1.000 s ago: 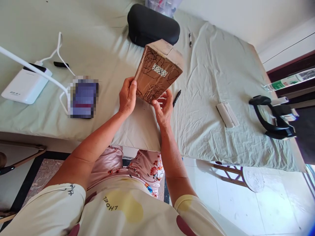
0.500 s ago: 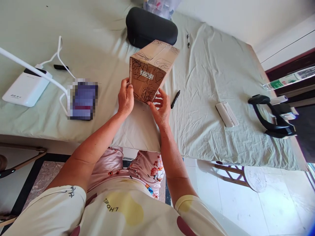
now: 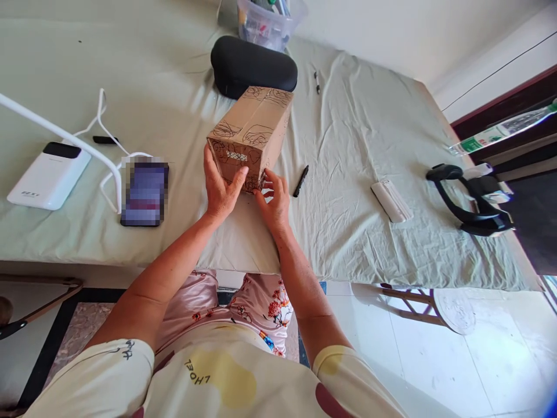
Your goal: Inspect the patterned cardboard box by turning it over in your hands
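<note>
A brown cardboard box (image 3: 256, 119) with black scribbles and a small patterned strip on its near end sits between my hands on the cloth-covered table. My left hand (image 3: 221, 186) grips the near left corner, thumb across the end face and fingers along the left side. At the lower right corner, my right hand (image 3: 274, 197) has its thumb and fingers closed on the box edge. Just right of that hand lies a black marker (image 3: 300, 181). Behind the box is a black hard case (image 3: 255, 65).
On the left are a white power bank (image 3: 46, 180), a phone (image 3: 145, 194) and a white cable. Farther right lie a pen (image 3: 317, 83), a pale slim case (image 3: 391, 201) and a black headset (image 3: 467, 203). A clear tub (image 3: 263, 26) stands at the back.
The box has tipped from its raised tilt down toward the table, so more of its top shows. My left thumb has moved across its end face. The camera view has shifted slightly.
</note>
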Motion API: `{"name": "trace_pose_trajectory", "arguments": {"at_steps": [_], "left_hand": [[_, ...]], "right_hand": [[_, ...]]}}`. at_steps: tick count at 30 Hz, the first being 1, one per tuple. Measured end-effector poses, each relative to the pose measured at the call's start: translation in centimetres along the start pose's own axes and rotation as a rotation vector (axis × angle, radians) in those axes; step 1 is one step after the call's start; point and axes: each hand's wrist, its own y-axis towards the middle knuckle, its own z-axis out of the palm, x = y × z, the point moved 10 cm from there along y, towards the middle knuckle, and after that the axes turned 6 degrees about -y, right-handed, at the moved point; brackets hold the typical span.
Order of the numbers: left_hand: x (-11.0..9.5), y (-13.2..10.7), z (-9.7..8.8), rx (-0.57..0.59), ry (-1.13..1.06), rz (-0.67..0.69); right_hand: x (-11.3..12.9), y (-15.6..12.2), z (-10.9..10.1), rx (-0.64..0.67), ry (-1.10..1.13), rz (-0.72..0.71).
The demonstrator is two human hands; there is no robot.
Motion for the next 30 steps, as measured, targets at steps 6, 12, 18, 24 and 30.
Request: {"name": "trace_pose_trajectory", "arguments": {"at_steps": [6, 12, 18, 24, 30], "left_hand": [[-0.7, -0.8, 1.1, 0.001, 0.044, -0.005], [-0.4, -1.4, 1.4, 0.002, 0.1, -0.064], [-0.2, -1.4, 1.3, -0.003, 0.132, -0.056], [0.4, -0.2, 0.6, -0.032, 0.096, -0.016], [1.9, 1.1, -0.5, -0.034, -0.056, -0.109]], "right_hand": [[0.9, -0.5, 0.2, -0.005, 0.007, -0.02], [1.0, -0.7, 0.4, -0.037, -0.026, -0.015], [1.5, -0.6, 0.1, -0.043, -0.047, -0.042], [2.4, 0.0, -0.6, -0.041, 0.02, -0.039], [-1.1, 1.9, -5.1, -0.16, -0.019, 0.11]]}}
